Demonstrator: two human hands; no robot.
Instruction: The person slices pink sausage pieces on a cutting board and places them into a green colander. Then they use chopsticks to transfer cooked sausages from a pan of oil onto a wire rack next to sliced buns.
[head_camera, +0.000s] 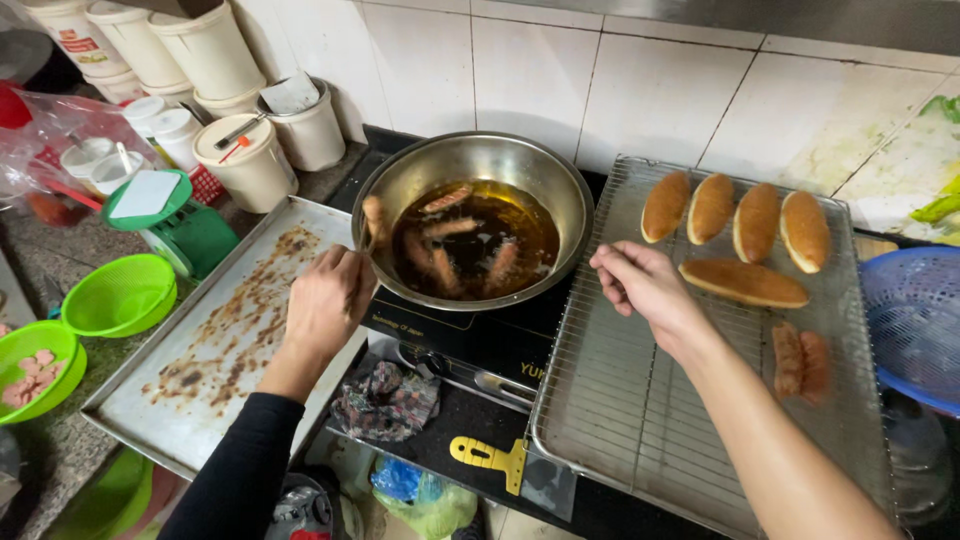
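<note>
Steel first: the big pan (478, 215) of dark oil sits on the cooktop dead ahead, between your two hands. Your left hand (328, 300) is the nearer one, at the pan's left rim, fingers (352, 272) pinched together on a pale sausage (374, 218) that stands nearly upright against that rim, its long axis running up away from your knuckles. Your right hand (640, 283) hovers over the wire rack (640, 400), just right of the pan, fingers curled loosely, holding nothing.

Black long sleeve on left arm (240, 460); right arm (770, 440) bare.
</note>
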